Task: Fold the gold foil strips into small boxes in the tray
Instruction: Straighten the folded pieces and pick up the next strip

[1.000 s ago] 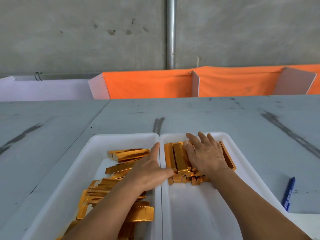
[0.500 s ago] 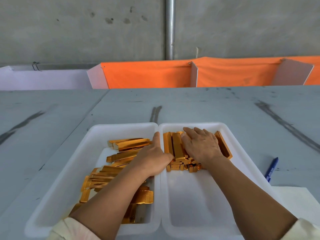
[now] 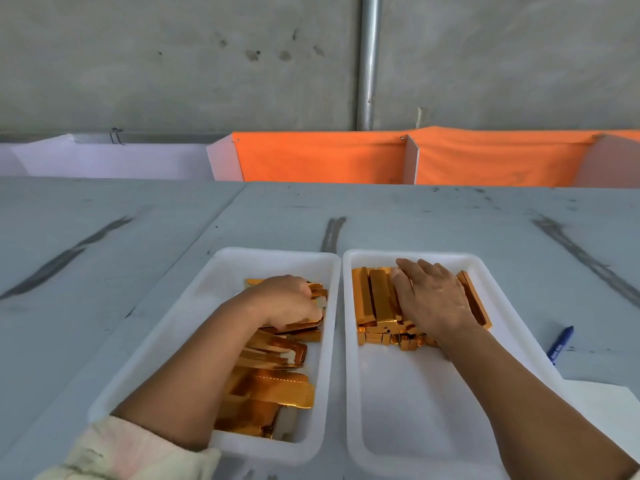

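Note:
Two white trays stand side by side on the grey table. The left tray (image 3: 207,306) holds a loose pile of flat gold foil strips (image 3: 273,386). The right tray (image 3: 415,410) has a row of folded gold boxes (image 3: 370,299) at its far end. My left hand (image 3: 284,301) is inside the left tray, its fingers curled round a gold strip at the top of the pile. Over in the other tray, my right hand (image 3: 433,296) lies flat on the folded boxes with straight fingers, hiding several of them.
A blue pen (image 3: 559,344) lies on the table right of the trays, beside a white sheet of paper (image 3: 602,407). Orange and white partitions (image 3: 322,157) stand along the table's far edge, in front of a concrete wall with a metal pipe (image 3: 369,60).
My left hand has moved left from the rim between the trays into the left tray and curled onto a strip. My right hand has stayed on the boxes.

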